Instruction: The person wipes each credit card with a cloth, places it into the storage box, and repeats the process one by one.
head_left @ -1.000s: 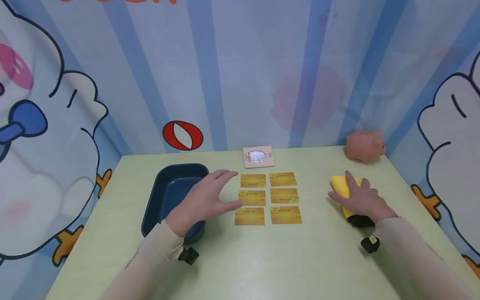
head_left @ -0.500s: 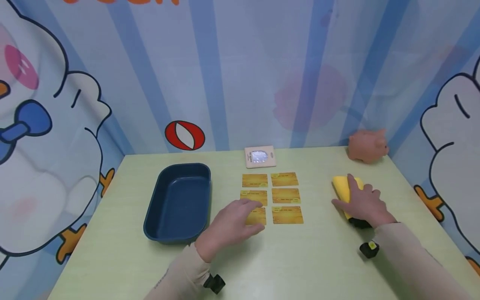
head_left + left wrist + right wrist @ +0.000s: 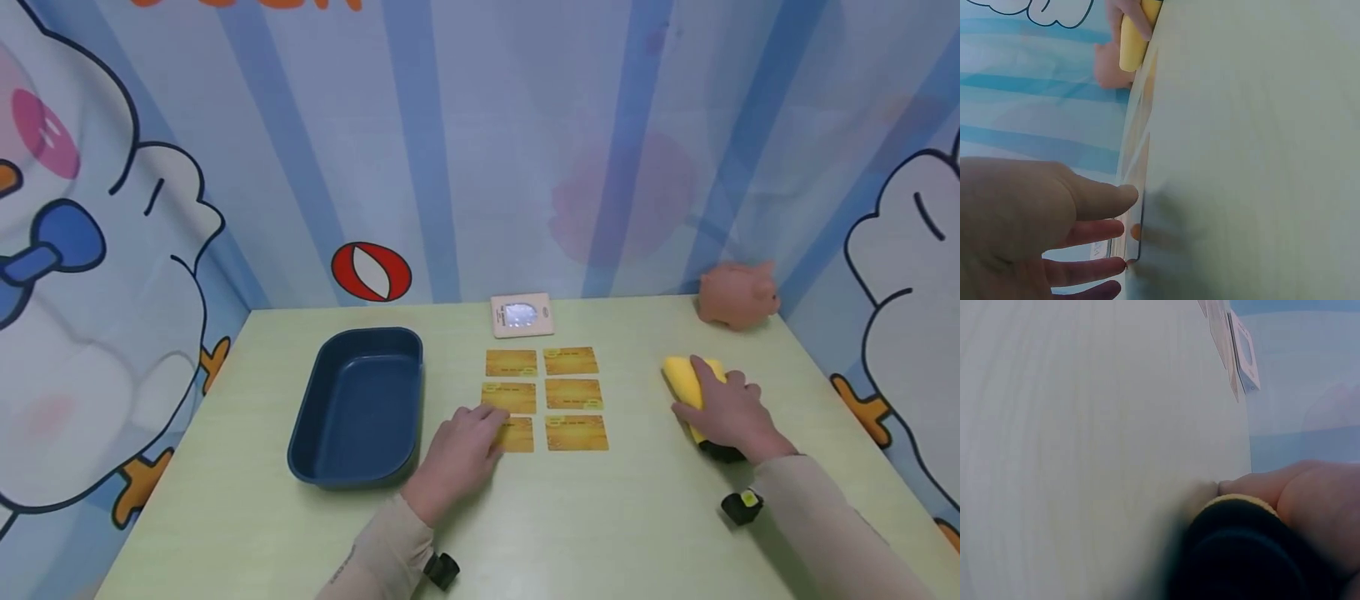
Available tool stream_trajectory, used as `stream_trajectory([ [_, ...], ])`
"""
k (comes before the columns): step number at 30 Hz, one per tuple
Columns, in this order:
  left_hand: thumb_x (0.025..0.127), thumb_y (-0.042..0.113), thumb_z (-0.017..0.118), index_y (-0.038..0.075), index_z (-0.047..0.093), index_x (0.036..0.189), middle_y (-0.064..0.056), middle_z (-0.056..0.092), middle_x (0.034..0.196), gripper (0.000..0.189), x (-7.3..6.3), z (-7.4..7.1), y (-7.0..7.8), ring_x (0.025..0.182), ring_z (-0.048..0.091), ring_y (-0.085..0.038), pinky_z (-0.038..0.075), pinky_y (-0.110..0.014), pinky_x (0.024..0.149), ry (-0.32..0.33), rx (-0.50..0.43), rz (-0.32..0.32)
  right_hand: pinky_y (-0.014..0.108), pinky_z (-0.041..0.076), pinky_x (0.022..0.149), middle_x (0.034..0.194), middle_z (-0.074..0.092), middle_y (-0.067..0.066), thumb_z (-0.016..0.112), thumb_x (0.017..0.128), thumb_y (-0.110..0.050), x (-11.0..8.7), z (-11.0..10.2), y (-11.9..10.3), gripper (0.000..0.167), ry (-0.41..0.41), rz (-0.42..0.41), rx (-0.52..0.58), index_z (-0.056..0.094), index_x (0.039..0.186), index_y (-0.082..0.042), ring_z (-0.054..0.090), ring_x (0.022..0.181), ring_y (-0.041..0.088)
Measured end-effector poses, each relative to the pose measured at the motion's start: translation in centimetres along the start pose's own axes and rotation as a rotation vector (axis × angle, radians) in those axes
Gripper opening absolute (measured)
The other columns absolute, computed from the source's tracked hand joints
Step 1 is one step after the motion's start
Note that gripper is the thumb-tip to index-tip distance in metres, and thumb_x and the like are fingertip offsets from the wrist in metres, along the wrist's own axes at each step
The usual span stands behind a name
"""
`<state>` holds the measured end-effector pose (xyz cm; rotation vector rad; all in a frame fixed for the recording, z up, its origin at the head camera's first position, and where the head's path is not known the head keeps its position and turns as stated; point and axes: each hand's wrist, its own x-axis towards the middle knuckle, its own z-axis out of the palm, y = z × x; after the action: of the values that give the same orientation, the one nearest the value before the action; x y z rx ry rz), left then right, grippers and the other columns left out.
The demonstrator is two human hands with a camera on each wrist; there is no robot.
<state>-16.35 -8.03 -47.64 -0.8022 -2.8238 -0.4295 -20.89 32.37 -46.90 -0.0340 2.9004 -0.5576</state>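
My left hand [image 3: 459, 454] is at the front-left card [image 3: 520, 435] of several golden cards laid in two columns, covering its left part. In the left wrist view the thumb and straight fingers [image 3: 1100, 199] stand apart at the card's edge; whether they touch it I cannot tell. On the right, my right hand [image 3: 729, 414] holds a soft-looking yellow thing [image 3: 681, 379] with a black end [image 3: 1241, 562]. Its thumb lies along the left side and its fingers over the top. What kind of thing it is cannot be made out.
A dark blue tray [image 3: 298, 454] stands left of the cards. Behind them lies a pale pink case [image 3: 521, 315] with a shiny oval. A pink toy pig [image 3: 738, 296] is at the back right corner. A printed blue curtain [image 3: 510, 150] closes off the table's back.
My left hand has moved from over the tray, right and toward me, then down to the front-left card. My right hand stays on the yellow thing, its fingers drawn in slightly.
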Motion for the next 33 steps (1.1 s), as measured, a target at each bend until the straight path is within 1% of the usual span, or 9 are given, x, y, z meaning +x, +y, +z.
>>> stream_trajectory([
  [5, 0.089, 0.007, 0.083, 0.008, 0.068, 0.115, -0.008, 0.074, 0.104, 0.03, 0.0, 0.2, -0.4, 0.078, 0.062, -0.029, 0.051, -0.036, 0.058, 0.019, 0.015, 0.017, 0.067, 0.047, 0.075, 0.133, 0.029, 0.05, 0.064, 0.1, -0.04, -0.2, -0.1, -0.3, 0.087, -0.014, 0.008, 0.005, 0.019, 0.163, 0.0, 0.037, 0.107, 0.066],
  [9, 0.089, 0.006, 0.082, 0.008, 0.069, 0.116, -0.009, 0.074, 0.105, 0.03, 0.1, 0.1, -0.4, 0.079, 0.062, -0.029, 0.051, -0.035, 0.059, 0.011, 0.013, 0.013, 0.065, 0.047, 0.073, 0.126, 0.031, 0.05, 0.064, 0.1, -0.038, -0.2, -0.3, -0.6, 0.085, -0.032, 0.037, 0.006, 0.02, 0.164, -0.003, 0.037, 0.102, 0.064],
  [12, 0.089, 0.006, 0.082, 0.01, 0.07, 0.119, -0.01, 0.074, 0.109, 0.032, 0.1, 0.1, -0.4, 0.084, 0.062, -0.03, 0.053, -0.037, 0.064, -0.006, 0.003, -0.007, 0.064, 0.047, 0.071, 0.125, 0.032, 0.05, 0.065, 0.1, -0.037, -0.2, -0.4, -0.6, 0.083, -0.028, 0.032, 0.0, 0.023, 0.164, -0.004, 0.038, 0.1, 0.063],
  [15, 0.09, 0.007, 0.081, 0.011, 0.069, 0.126, -0.011, 0.07, 0.113, 0.038, 0.2, -0.1, -0.3, 0.091, 0.06, -0.032, 0.053, -0.04, 0.068, -0.066, -0.027, -0.062, 0.062, 0.046, 0.071, 0.126, 0.036, 0.049, 0.066, 0.099, -0.034, -0.1, -0.3, -0.6, 0.08, -0.009, -0.004, -0.006, 0.027, 0.162, -0.003, 0.04, 0.1, 0.061],
  [19, 0.091, 0.012, 0.079, 0.013, 0.065, 0.134, -0.012, 0.064, 0.118, 0.045, 0.5, -0.4, 0.0, 0.099, 0.053, -0.03, 0.05, -0.042, 0.075, -0.187, -0.076, -0.154, 0.059, 0.046, 0.071, 0.125, 0.041, 0.047, 0.067, 0.098, -0.031, 0.2, -0.2, -0.6, 0.078, 0.012, -0.029, 0.0, 0.031, 0.161, -0.003, 0.042, 0.101, 0.059],
  [22, 0.092, 0.015, 0.078, 0.013, 0.062, 0.136, -0.011, 0.061, 0.118, 0.047, 0.8, -0.5, 0.0, 0.102, 0.049, -0.029, 0.048, -0.042, 0.079, -0.243, -0.097, -0.189, 0.057, 0.048, 0.071, 0.123, 0.043, 0.045, 0.068, 0.097, -0.028, 0.4, 0.0, -0.5, 0.077, 0.016, -0.036, 0.015, 0.032, 0.161, -0.004, 0.045, 0.101, 0.057],
  [28, 0.092, 0.02, 0.079, 0.013, 0.061, 0.139, -0.01, 0.059, 0.121, 0.05, 1.0, -0.5, 0.0, 0.105, 0.046, -0.028, 0.044, -0.043, 0.085, -0.304, -0.128, -0.224, 0.056, 0.051, 0.072, 0.121, 0.054, 0.039, 0.071, 0.093, -0.019, 0.7, 0.4, -0.5, 0.073, 0.065, -0.11, 0.025, 0.039, 0.157, -0.002, 0.05, 0.103, 0.051],
  [30, 0.092, 0.021, 0.079, 0.013, 0.062, 0.138, -0.01, 0.058, 0.121, 0.05, 1.1, -0.5, -0.1, 0.106, 0.045, -0.028, 0.044, -0.043, 0.086, -0.311, -0.131, -0.233, 0.058, 0.051, 0.074, 0.121, 0.059, 0.037, 0.072, 0.092, -0.017, 0.7, 0.5, -0.5, 0.072, 0.089, -0.136, 0.023, 0.041, 0.155, -0.001, 0.049, 0.106, 0.051],
  [33, 0.091, 0.022, 0.08, 0.012, 0.065, 0.135, -0.009, 0.058, 0.121, 0.047, 1.0, -0.5, -0.1, 0.105, 0.045, -0.027, 0.043, -0.042, 0.085, -0.308, -0.141, -0.24, 0.06, 0.051, 0.075, 0.121, 0.06, 0.036, 0.072, 0.092, -0.015, 0.7, 0.7, -0.5, 0.072, 0.1, -0.148, 0.024, 0.042, 0.154, 0.0, 0.048, 0.108, 0.052],
])
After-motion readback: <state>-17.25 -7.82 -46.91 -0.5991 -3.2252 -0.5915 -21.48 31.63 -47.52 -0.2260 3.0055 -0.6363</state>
